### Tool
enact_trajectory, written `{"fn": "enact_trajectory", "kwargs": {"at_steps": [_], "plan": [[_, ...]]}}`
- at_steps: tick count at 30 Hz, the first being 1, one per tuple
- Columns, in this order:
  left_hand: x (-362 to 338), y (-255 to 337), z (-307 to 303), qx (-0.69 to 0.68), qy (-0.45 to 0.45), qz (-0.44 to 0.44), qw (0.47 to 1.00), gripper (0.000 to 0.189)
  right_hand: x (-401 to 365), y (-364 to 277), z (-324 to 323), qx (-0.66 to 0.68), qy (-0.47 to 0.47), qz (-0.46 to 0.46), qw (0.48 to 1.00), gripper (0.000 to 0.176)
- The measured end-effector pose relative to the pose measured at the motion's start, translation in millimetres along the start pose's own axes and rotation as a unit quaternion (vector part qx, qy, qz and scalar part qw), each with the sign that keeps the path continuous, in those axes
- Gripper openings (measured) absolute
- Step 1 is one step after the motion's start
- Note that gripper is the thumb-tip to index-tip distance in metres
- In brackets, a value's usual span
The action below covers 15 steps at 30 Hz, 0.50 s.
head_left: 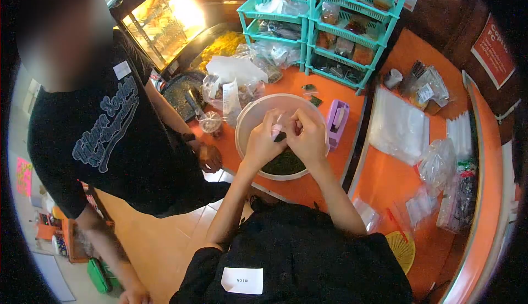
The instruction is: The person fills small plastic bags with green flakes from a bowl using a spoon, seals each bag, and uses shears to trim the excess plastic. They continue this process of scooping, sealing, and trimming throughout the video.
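My left hand and my right hand are close together above a white round tub. Between them is a small clear bag with something dark in its lower part. The fingers of my left hand are closed around the bag, and those of my right hand pinch at its upper edge. Dark green, loose material lies in the bottom of the tub. To the right of the tub sits a purple tape dispenser. Small packets with dark green contents lie behind the tub.
Another person stands at the left, one hand by the table edge. Teal basket racks rise at the back. Filled plastic bags and a clear cup are left of the tub. Plastic bags and a yellow woven fan lie right.
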State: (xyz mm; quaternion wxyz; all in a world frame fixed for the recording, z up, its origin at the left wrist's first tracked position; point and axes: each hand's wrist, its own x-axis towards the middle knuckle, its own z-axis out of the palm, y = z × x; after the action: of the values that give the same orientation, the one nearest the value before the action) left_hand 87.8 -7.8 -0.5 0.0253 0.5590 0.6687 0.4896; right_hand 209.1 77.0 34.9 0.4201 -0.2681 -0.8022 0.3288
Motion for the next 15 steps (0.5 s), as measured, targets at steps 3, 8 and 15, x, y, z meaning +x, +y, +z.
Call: {"fn": "enact_trajectory", "kwargs": {"at_steps": [3,8,15], "plan": [[-0.2,-5.8,1.4,0.022,0.023,0.002,0.999,0.061,-0.2,0.9,3.8,-0.010,0.022,-0.004,1.000,0.011],[3.5,-1.0,-3.5,-0.013,0.051,0.018,0.998,0.055,4.4,-4.3,6.2,-0.044,-0.004,0.020,0.999,0.010],[8.1,-16.9,-5.3,0.046,0.100,-0.024,0.994,0.050,23.4,16.6,18.1,-0.026,-0.009,0.005,1.000,0.008]]}}
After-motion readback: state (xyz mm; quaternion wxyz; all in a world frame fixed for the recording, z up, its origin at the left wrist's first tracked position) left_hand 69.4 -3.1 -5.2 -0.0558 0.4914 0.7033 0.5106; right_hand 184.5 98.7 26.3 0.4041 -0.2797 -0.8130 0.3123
